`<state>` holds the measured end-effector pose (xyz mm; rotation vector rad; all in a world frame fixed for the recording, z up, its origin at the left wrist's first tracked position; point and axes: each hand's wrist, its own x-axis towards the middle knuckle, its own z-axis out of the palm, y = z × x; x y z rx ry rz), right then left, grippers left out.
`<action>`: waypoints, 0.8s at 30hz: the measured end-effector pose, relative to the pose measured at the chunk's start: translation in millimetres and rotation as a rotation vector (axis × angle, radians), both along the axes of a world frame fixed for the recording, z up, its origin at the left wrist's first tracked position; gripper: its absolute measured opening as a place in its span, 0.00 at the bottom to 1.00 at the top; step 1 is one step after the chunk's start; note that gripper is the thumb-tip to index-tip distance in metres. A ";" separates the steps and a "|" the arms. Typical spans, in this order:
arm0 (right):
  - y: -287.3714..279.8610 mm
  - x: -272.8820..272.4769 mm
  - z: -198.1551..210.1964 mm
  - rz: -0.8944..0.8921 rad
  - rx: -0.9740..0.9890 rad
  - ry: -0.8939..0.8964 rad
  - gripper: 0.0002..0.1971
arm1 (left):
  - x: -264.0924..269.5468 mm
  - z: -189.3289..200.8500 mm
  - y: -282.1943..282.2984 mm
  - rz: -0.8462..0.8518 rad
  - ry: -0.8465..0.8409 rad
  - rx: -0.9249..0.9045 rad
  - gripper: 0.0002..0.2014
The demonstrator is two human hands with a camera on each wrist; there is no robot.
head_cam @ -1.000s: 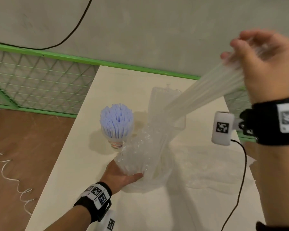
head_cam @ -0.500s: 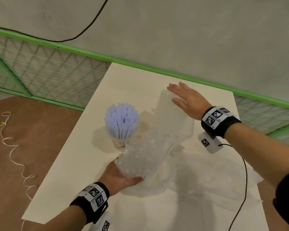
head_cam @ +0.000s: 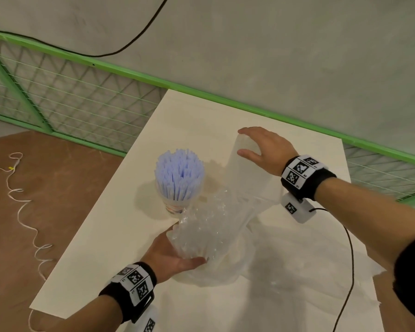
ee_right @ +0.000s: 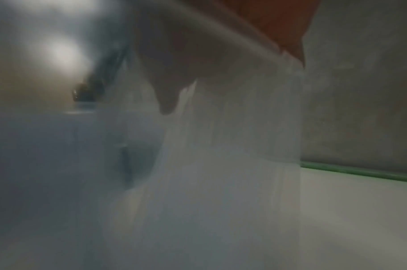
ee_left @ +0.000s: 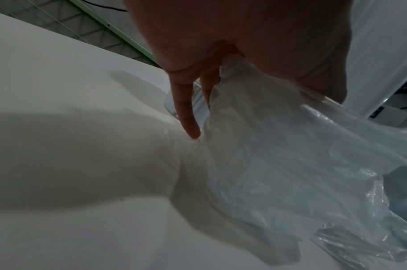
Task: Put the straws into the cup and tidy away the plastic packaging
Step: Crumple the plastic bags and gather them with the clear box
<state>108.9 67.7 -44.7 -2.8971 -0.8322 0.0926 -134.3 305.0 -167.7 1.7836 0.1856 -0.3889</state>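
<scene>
A cup (head_cam: pixel 175 207) packed with pale blue straws (head_cam: pixel 179 173) stands on the white table (head_cam: pixel 101 259). Just in front of it my left hand (head_cam: pixel 182 248) grips crumpled clear plastic packaging (head_cam: pixel 204 233); in the left wrist view its fingers (ee_left: pixel 186 113) curl into the film (ee_left: pixel 290 164). A bundle of translucent straws (head_cam: pixel 247 173) slants out of that packaging toward the far edge. My right hand (head_cam: pixel 241 142) holds the bundle's far end between thumb and fingers. In the blurred right wrist view the bundle (ee_right: pixel 232 146) lies under the hand (ee_right: pixel 170 82).
A loose clear plastic sheet (head_cam: pixel 297 259) is spread over the table's right half. A black cable (head_cam: pixel 350 255) runs from my right wrist across it. A green mesh fence (head_cam: pixel 82 101) borders the far and left sides. A white cord (head_cam: pixel 22 204) lies on the brown floor.
My right hand came down from high on the right with the translucent straws, lay flat over them, and now wraps their far end. My left hand kept its grip on the packaging.
</scene>
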 end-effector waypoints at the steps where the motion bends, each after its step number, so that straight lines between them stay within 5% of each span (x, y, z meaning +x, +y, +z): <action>1: 0.4 1.7 -0.2 -0.012 0.036 -0.012 0.28 | 0.0 0.1 0.1 -0.004 -0.004 0.004 0.38; 4: -0.7 4.6 3.2 -0.037 0.125 -0.034 0.25 | 0.2 -0.4 -0.7 0.002 -0.001 -0.002 0.37; 11: 2.8 -4.0 4.4 0.095 -0.219 -0.019 0.34 | 0.8 -3.9 -0.1 -0.005 -0.025 0.031 0.39; 18: -9.3 -73.4 58.2 0.049 0.396 -0.172 0.21 | 0.4 -3.7 0.8 -0.010 -0.039 0.022 0.36; 24: -24.4 -183.7 43.3 -0.221 0.359 0.108 0.30 | 0.5 -7.4 3.9 -0.021 -0.025 -0.039 0.39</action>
